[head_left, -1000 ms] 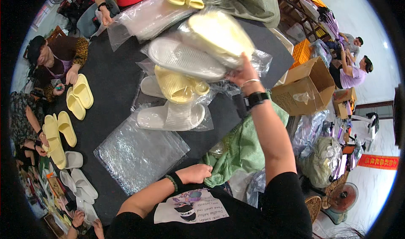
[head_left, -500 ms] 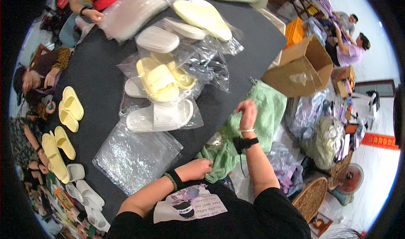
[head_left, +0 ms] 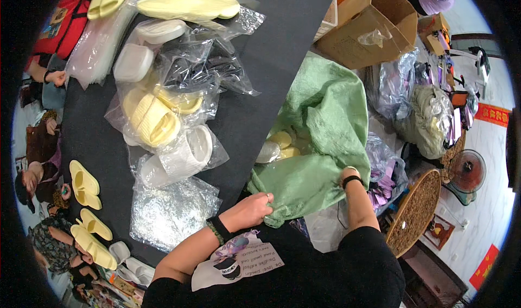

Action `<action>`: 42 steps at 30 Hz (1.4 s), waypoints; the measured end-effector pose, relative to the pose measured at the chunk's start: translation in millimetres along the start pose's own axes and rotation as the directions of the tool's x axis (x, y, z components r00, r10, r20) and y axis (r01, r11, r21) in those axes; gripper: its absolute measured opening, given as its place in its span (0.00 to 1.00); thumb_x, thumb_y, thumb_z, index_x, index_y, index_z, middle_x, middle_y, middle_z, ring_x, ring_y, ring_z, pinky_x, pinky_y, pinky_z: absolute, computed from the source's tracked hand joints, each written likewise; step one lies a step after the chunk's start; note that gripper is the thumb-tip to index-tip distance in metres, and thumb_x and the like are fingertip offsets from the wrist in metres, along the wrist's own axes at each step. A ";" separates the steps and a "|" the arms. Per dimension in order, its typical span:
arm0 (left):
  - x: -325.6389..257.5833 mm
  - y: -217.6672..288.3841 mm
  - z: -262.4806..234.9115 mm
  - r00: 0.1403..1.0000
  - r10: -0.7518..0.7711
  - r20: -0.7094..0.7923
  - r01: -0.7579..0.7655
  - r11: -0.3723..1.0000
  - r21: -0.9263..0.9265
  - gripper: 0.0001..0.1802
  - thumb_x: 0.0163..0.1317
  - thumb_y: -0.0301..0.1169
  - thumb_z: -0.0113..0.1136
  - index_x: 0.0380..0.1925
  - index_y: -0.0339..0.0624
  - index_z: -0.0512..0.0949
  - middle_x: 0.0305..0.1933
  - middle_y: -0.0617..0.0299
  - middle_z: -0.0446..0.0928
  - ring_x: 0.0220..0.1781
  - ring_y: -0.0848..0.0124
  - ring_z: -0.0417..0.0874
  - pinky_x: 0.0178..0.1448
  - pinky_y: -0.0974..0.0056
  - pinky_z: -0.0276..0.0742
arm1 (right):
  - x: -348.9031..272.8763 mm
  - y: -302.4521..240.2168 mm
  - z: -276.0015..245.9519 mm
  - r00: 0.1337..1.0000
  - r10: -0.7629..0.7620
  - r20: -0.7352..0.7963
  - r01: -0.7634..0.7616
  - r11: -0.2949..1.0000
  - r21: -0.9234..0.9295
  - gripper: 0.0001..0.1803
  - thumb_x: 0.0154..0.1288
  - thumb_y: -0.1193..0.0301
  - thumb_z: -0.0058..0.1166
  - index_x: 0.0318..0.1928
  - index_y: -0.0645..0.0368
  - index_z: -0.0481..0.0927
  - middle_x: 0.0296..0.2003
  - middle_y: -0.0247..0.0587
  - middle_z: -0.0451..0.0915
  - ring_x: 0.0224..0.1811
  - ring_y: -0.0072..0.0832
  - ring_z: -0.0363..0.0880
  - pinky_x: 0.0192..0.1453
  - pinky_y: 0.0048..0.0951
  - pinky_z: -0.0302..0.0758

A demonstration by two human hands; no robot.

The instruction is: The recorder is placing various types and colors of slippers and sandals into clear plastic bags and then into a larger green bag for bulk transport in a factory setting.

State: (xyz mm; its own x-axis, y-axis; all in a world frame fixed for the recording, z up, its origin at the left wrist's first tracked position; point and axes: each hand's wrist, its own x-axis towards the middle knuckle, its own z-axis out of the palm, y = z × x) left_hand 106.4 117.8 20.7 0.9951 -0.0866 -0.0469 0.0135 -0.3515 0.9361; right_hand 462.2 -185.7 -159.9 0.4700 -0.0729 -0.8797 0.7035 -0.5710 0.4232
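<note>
A green woven sack (head_left: 331, 107) hangs beside the right edge of the black table, its mouth spread wide. My left hand (head_left: 251, 210) is closed on the sack's near rim, next to the table. Further right, my right hand (head_left: 350, 175) is closed on the rim too, its fingertips partly hidden by the cloth. Inside the sack, yellow slippers (head_left: 281, 139) and a white slipper (head_left: 267, 152) show in part. On the table nearest my left hand lie flat clear plastic bags (head_left: 173, 213), with a bagged white slipper (head_left: 179, 158) just beyond.
Bagged yellow slippers (head_left: 153, 120) and crumpled clear plastic (head_left: 201, 63) cover the table's (head_left: 271, 52) middle. Loose yellow slippers (head_left: 85, 183) line its left edge, where other people sit. A cardboard box (head_left: 369, 31), stuffed plastic bags (head_left: 396, 85) and a round woven basket (head_left: 413, 215) stand at right.
My right hand has come down toward me and taken the sack's rim. The sack's mouth is wider, showing slippers inside. The view has shifted, so the table's things sit further left.
</note>
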 end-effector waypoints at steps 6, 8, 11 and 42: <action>8.8 7.5 -21.8 0.996 -0.002 0.090 0.012 0.993 -0.120 0.11 0.38 0.17 0.59 0.26 0.34 0.73 0.44 0.51 0.72 0.46 0.52 0.76 0.48 0.56 0.75 | -83.1 -194.0 -137.2 0.380 -0.862 -0.336 0.915 0.296 0.276 0.24 0.51 0.67 0.55 0.51 0.60 0.81 0.45 0.55 0.83 0.50 0.44 0.81 0.52 0.38 0.77; 26.5 19.1 -18.6 0.955 -0.135 0.263 0.239 0.876 -0.418 0.11 0.38 0.18 0.60 0.27 0.33 0.74 0.46 0.52 0.71 0.47 0.51 0.76 0.51 0.56 0.75 | -24.4 -218.5 -134.2 0.552 -0.786 -0.278 0.763 0.342 0.548 0.33 0.55 0.55 0.60 0.56 0.64 0.76 0.51 0.57 0.80 0.53 0.45 0.79 0.58 0.40 0.74; 13.9 9.9 -26.8 0.990 -0.015 0.140 0.060 0.945 -0.322 0.08 0.40 0.20 0.60 0.23 0.31 0.72 0.47 0.49 0.71 0.50 0.51 0.74 0.53 0.56 0.73 | -7.6 -270.7 -127.7 0.837 -0.446 -0.317 0.523 0.823 0.221 0.40 0.56 0.45 0.60 0.54 0.70 0.77 0.58 0.58 0.74 0.62 0.46 0.72 0.67 0.39 0.67; -3.4 -12.9 -2.8 0.966 -0.143 0.216 0.258 0.617 -0.744 0.17 0.69 0.33 0.45 0.52 0.33 0.70 0.55 0.49 0.72 0.58 0.55 0.73 0.63 0.57 0.65 | 110.8 -341.3 -115.6 0.876 -0.436 -0.205 0.482 0.770 0.419 0.31 0.66 0.55 0.45 0.63 0.63 0.71 0.65 0.53 0.69 0.67 0.46 0.67 0.68 0.40 0.66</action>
State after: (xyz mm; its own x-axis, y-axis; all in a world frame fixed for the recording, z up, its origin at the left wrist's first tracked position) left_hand 103.1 125.2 9.8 0.9382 -0.2346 -0.2544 0.3372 0.4544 0.8245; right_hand 335.8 95.6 -376.8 0.2142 0.3533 -0.9106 0.5442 -0.8174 -0.1891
